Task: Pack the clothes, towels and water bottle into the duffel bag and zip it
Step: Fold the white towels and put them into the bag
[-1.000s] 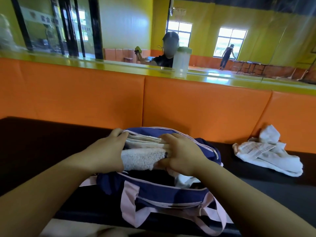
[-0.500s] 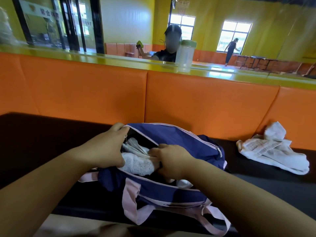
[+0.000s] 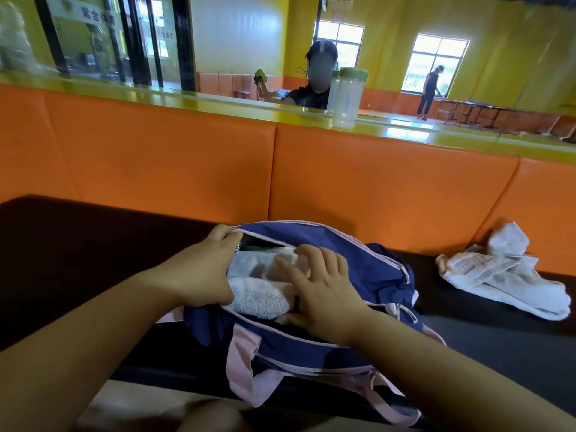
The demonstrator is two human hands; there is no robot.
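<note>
A navy duffel bag (image 3: 358, 257) with pink trim and pink straps lies unzipped on the dark bench. Folded white towels (image 3: 258, 299) sit inside its opening. My left hand (image 3: 202, 272) grips the bag's left end at the zipper. My right hand (image 3: 324, 288) lies flat on the towels with its fingers spread. A crumpled white garment (image 3: 505, 275) lies on the bench to the right, apart from the bag. A clear water bottle (image 3: 347, 96) with a green lid stands on the yellow ledge behind the backrest.
The dark bench seat (image 3: 78, 244) runs left and right of the bag. An orange padded backrest (image 3: 358, 182) rises behind it. A mirror wall above the yellow ledge (image 3: 187, 99) reflects the room and a person standing far off.
The towels have gone down from above the opening into the bag. My right hand has let go of them and opened flat on top. My left hand has shifted to the bag's edge.
</note>
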